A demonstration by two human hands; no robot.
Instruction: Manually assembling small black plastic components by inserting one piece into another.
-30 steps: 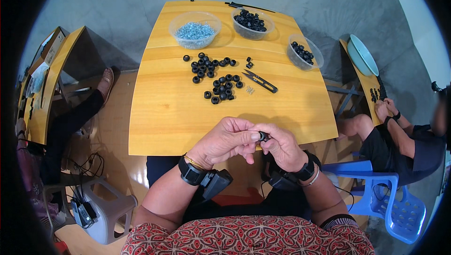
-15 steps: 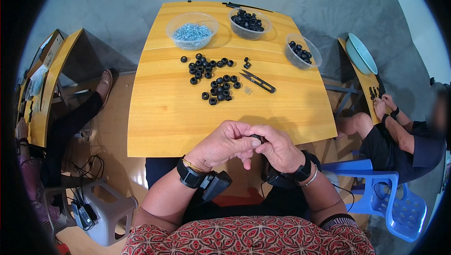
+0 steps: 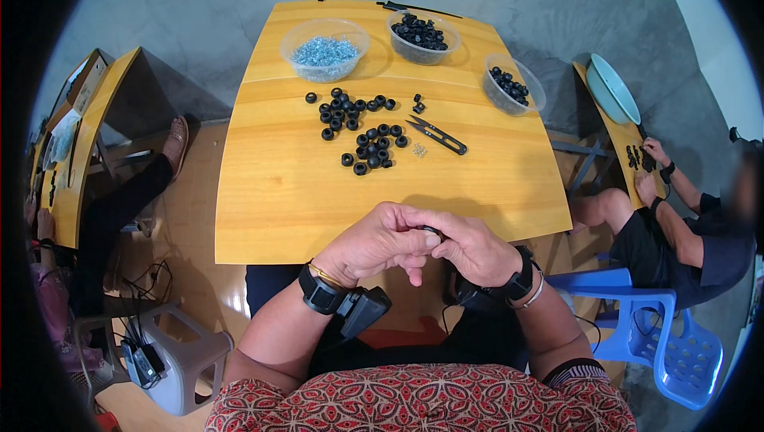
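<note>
The largest thing is a yellow wooden table point(image 3: 294, 209), which stands in front of the person. On the right side there is a blue plastic chair point(image 3: 625, 304), and on the left side there is a light grey stool point(image 3: 179, 336).

The left hand point(image 3: 370, 245) and the right hand point(image 3: 481, 250) meet at the near edge of the table. Their fingers are narrow: the thumbs and index fingers of both hands pinch one small black piece, which is mostly hidden between them.

At the far part of the table stand three clear bowls: the left bowl point(image 3: 322, 27) contains light-blue bits, the middle bowl point(image 3: 418, 55) contains black parts, and the right bowl point(image 3: 528, 78) contains black round parts. Nearer than these lie black snips point(image 3: 439, 136), with the points toward the left. Beside them, on the left, black beads point(image 3: 383, 143) lie in a loose group.

The black piece point(image 3: 432, 230) is between the fingertips. The smallest are tiny pale bits point(image 3: 419, 150), near the snips.
</note>
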